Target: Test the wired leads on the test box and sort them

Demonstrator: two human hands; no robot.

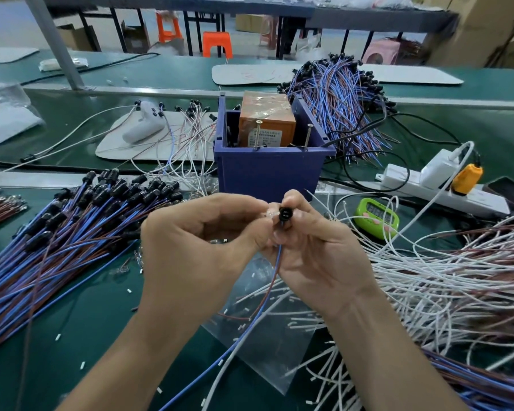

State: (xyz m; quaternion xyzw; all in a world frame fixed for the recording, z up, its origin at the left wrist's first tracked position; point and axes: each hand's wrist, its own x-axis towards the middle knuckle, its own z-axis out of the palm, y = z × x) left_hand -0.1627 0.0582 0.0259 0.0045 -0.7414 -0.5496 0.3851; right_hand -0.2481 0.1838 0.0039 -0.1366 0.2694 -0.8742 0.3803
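A single lead, black cap (pixel 285 215) uppermost and its blue and brown wires (pixel 275 271) trailing down toward the person, is held between both hands; the right hand (pixel 318 256) grasps it just under the cap, fingers curled round the wires; the left hand (pixel 202 241) pinches a small clear part (pixel 264 215) against the cap, too blurred to name.

This looks like readying one lead, testing not yet begun; the next move probably calls for carrying the bare wire ends to the two screws (pixel 257 134) on the orange test box (pixel 267 123), which sits in a blue bin (pixel 267 173) just beyond the hands.

A pile of capped blue-and-brown leads (pixel 72 232) lies left of the left hand; white leads (pixel 442 277) spread right of the right hand; a clear bag (pixel 258 321) lies beneath both.
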